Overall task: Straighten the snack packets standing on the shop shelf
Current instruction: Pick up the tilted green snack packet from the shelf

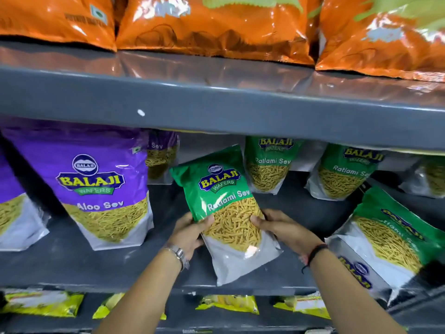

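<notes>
A green Ratlami Sev packet [224, 203] stands at the middle of the grey shelf [72, 266], tilted with its top leaning left. My left hand [190, 233] grips its left edge and my right hand [281, 229] grips its right edge. Behind it stand two more green Ratlami Sev packets [269, 162] [346, 172]. Another green packet [390, 239] at the right leans heavily over the shelf's front edge. A purple Aloo Sev packet [103, 186] stands upright on the left, with a second purple packet [12, 206] cut off by the frame's left edge.
The upper shelf board [216, 104] hangs low over the packets and carries large orange bags [212, 22]. Yellow-green packets [226, 303] lie on the shelf below. A small purple packet [161, 155] stands at the back.
</notes>
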The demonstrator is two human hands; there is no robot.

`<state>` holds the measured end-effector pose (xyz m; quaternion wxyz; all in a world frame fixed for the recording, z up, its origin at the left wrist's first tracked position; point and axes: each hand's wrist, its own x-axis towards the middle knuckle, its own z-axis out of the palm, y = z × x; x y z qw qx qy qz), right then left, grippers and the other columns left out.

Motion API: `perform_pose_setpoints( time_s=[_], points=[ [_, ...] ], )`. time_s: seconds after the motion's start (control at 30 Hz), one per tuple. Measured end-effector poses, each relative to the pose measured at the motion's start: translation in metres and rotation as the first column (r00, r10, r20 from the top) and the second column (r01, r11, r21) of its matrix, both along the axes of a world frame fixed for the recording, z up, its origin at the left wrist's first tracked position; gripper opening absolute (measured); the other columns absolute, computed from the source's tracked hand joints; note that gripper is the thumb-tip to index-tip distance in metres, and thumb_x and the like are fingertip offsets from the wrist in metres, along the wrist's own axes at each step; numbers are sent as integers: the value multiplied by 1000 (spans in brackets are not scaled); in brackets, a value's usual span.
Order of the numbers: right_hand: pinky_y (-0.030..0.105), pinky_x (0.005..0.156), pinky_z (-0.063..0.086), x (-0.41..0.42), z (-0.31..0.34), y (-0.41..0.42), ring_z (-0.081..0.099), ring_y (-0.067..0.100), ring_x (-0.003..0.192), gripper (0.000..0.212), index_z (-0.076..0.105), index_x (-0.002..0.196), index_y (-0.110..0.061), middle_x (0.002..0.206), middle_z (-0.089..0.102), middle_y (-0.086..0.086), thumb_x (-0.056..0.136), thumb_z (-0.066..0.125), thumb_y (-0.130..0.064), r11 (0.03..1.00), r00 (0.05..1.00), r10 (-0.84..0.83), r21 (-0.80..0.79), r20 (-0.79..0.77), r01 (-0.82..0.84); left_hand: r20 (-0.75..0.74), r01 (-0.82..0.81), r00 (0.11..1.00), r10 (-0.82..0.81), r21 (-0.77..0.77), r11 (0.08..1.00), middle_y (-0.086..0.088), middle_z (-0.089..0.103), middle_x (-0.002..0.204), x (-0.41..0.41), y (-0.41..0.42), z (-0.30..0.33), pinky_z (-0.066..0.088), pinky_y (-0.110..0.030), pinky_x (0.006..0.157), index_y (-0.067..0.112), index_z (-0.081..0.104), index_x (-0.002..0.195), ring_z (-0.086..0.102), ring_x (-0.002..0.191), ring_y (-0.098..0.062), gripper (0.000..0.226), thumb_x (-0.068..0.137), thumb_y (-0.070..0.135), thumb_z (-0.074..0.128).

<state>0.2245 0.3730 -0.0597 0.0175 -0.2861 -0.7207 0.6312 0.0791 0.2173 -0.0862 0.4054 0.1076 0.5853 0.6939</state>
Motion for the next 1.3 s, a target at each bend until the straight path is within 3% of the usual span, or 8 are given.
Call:
perform_pose_setpoints(
  time_s=[0.07, 0.2, 0.57, 0.77, 0.97, 1.1, 1.2, 1.3],
  points=[
    [19, 69, 53, 14, 3, -15, 66, 6, 79, 12, 60, 85, -11, 78, 74, -9, 83, 61, -23, 1000, 996, -3, 9, -85, 4, -67, 14, 998, -10, 57, 998, 3, 68, 79, 8, -12, 10, 51, -28, 60, 17, 61, 86, 61, 76, -14, 19, 79, 0, 58],
    [29, 88, 51, 38, 1, -51, 62, 17, 102, 28, 60, 99, -21, 106, 68, 2, 73, 70, -28, 994, 976, -87, 53, -201, 100, -181, 45, 983, -18, 145, 988, 11, 74, 69, 23, -38, 21, 53, -25, 69, 16, 63, 89, 65, 75, -9, 24, 78, -4, 56],
    [12, 74, 53, 63, 5, -78, 63, 2, 90, 32, 54, 101, -24, 99, 66, -6, 78, 65, -6, 974, 937, -139, 127, -319, 188, -294, 111, 954, -52, 188, 976, 10, 75, 67, 53, -53, 48, 56, -16, 64, 16, 59, 86, 67, 68, -1, 33, 79, -14, 48],
    [15, 77, 52, 38, 13, -40, 59, 14, 95, 46, 48, 117, -13, 105, 62, 5, 76, 65, -2, 958, 921, -179, 151, -345, 242, -287, 16, 958, 25, 141, 990, -2, 62, 89, 47, -13, 67, 48, -36, 79, 3, 51, 109, 58, 78, -12, 31, 81, -11, 48],
    [26, 81, 54, 19, -7, 1, 57, 23, 101, 54, 46, 119, -6, 105, 60, 7, 71, 69, 2, 943, 935, -208, 195, -287, 270, -331, -36, 943, 48, 41, 999, -14, 61, 108, 38, 24, 52, 50, -39, 83, 14, 54, 97, 58, 85, -18, 30, 81, -11, 49],
    [8, 67, 50, 19, -14, 7, 55, 4, 87, 57, 43, 122, -6, 100, 57, 0, 72, 70, 0, 940, 943, -198, 220, -266, 260, -324, -28, 945, 49, 69, 997, -9, 61, 105, 37, 28, 37, 56, -16, 66, 12, 52, 104, 62, 79, -7, 31, 81, -8, 51],
    [30, 87, 47, 26, -13, 5, 53, 16, 105, 61, 42, 124, -9, 113, 56, 3, 71, 71, -3, 928, 948, -178, 275, -265, 251, -437, -184, 876, 202, 83, 979, -6, 60, 99, 43, 24, 33, 51, -28, 84, 18, 52, 93, 55, 94, -19, 30, 78, -6, 58],
    [36, 99, 39, 44, -6, 0, 44, 13, 114, 65, 40, 129, -12, 123, 49, -1, 72, 70, -4, 900, 930, -232, 301, -284, 316, -615, -477, 658, 435, 108, 872, -10, 52, 102, 53, 15, 38, 41, -43, 91, 12, 52, 95, 50, 96, -26, 30, 72, 0, 67]
  ],
)
